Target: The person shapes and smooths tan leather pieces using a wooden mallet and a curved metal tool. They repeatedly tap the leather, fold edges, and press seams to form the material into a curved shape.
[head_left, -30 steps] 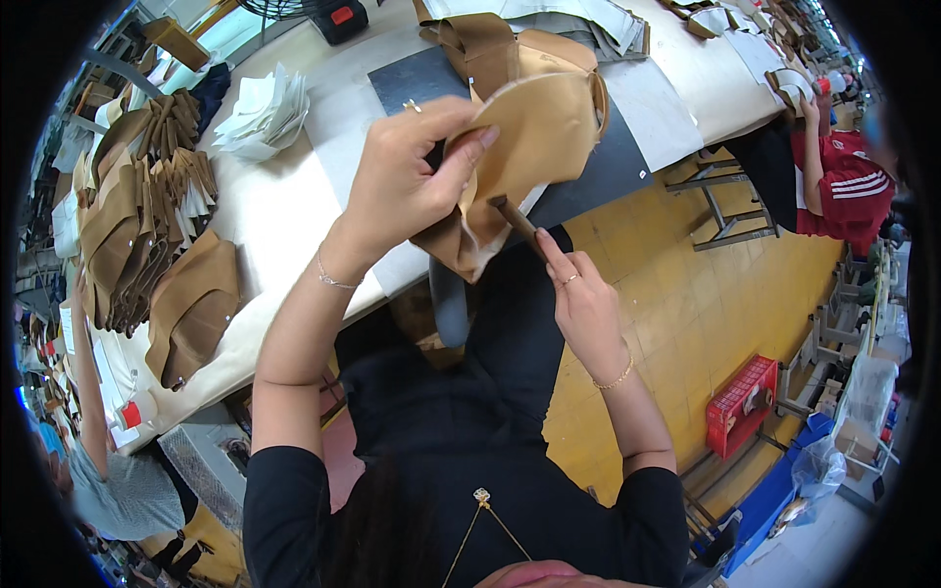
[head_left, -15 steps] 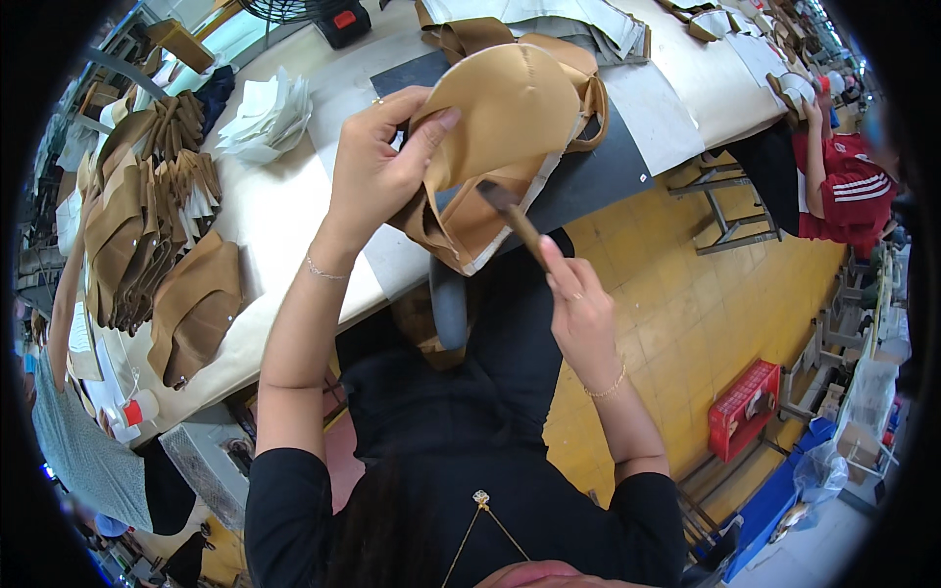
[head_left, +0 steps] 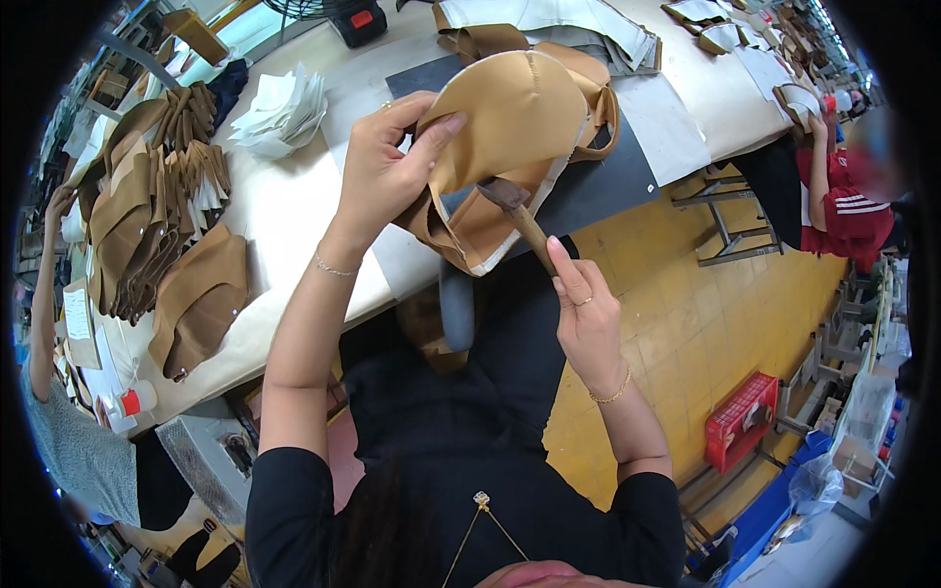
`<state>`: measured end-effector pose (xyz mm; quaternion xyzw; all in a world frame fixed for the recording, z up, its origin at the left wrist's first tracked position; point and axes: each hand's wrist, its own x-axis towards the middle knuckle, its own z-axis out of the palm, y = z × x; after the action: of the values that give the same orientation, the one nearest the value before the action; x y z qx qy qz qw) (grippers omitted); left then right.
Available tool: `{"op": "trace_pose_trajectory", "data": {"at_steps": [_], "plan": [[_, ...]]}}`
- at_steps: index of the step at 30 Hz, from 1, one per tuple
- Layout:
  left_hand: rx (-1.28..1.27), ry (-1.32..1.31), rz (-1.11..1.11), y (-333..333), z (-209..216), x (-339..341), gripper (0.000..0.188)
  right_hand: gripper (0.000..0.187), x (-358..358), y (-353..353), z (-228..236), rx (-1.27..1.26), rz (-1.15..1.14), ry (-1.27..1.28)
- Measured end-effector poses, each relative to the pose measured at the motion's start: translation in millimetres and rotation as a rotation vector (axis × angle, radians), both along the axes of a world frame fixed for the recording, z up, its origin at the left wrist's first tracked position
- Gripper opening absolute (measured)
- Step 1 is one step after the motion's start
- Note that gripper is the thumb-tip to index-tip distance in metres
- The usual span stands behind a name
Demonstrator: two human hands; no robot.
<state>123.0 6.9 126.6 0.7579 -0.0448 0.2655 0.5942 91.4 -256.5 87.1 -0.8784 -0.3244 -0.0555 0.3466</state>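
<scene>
My left hand [head_left: 392, 171] pinches the left edge of a tan leather piece [head_left: 515, 113], thumb on its smooth face and fingers behind. The piece is rounded with a short seam at its top and has a pale raw edge along its open lower side. A hammer [head_left: 529, 235] with a dark metal head and wooden handle is gripped in my right hand [head_left: 591, 318], index finger laid along the handle. Its head lies over the opening of the leather; whether it touches cannot be seen. Below, a rounded blue-grey post [head_left: 457, 312] stands out from under the leather.
Brown leather pieces [head_left: 162, 220] are stacked at the left of the table [head_left: 279, 230], beside a pile of white sheets [head_left: 279, 113]. A dark mat [head_left: 613, 181] lies beyond the work. One person in red [head_left: 843, 201] sits at right; another in grey [head_left: 83, 451] stands at left.
The hammer's head has turned so more of its dark side shows, still near the leather's opening. My left hand keeps its hold. At the left, the other person's arm has shifted.
</scene>
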Motion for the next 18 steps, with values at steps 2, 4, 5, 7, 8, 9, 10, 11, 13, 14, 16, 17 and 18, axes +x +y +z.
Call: {"op": "trace_pose_trajectory", "data": {"at_steps": [2, 4, 5, 7, 8, 9, 10, 11, 13, 14, 16, 17, 18], "plan": [[0.012, 0.019, -0.004, 0, 1, -2, 0.014, 0.052, 3, -7, -3, -0.178, 0.006, 0.036], [0.030, 0.002, -0.012, 0, 3, 1, 0.014, 0.052, 3, -11, 1, -0.162, 0.010, 0.003], [0.040, -0.018, -0.014, -1, 4, 3, 0.014, 0.052, 2, -12, 3, -0.154, 0.012, -0.013], [0.041, -0.009, -0.008, -1, 2, 0, 0.014, 0.053, -3, -11, 3, 0.011, 0.002, -0.072], [0.035, 0.010, -0.004, 0, 2, 0, 0.014, 0.054, -5, -11, 3, 0.095, -0.003, -0.101], [0.029, 0.022, -0.012, -1, 3, 2, 0.014, 0.054, -3, -13, -1, 0.001, -0.002, -0.063], [0.023, 0.032, -0.020, -1, 3, 2, 0.014, 0.055, 1, -15, -8, -0.092, -0.001, -0.024], [0.016, 0.042, -0.027, -2, 1, 2, 0.014, 0.055, 3, -17, -12, -0.184, 0.000, 0.015], [0.040, 0.043, -0.022, -2, 4, -1, 0.015, 0.056, 2, -13, -1, -0.102, 0.007, -0.034], [0.068, 0.029, -0.021, -3, 8, -1, 0.015, 0.056, 1, -12, 2, -0.061, 0.011, -0.058], [0.079, -0.001, -0.020, -5, 8, -1, 0.015, 0.056, -2, -15, -4, -0.023, -0.004, -0.108], [0.066, -0.020, -0.020, -5, 4, 1, 0.015, 0.056, -3, -16, -7, -0.003, -0.012, -0.133], [0.054, -0.046, -0.031, -5, 4, 4, 0.015, 0.056, -1, -16, -6, -0.096, -0.001, -0.096]]}}
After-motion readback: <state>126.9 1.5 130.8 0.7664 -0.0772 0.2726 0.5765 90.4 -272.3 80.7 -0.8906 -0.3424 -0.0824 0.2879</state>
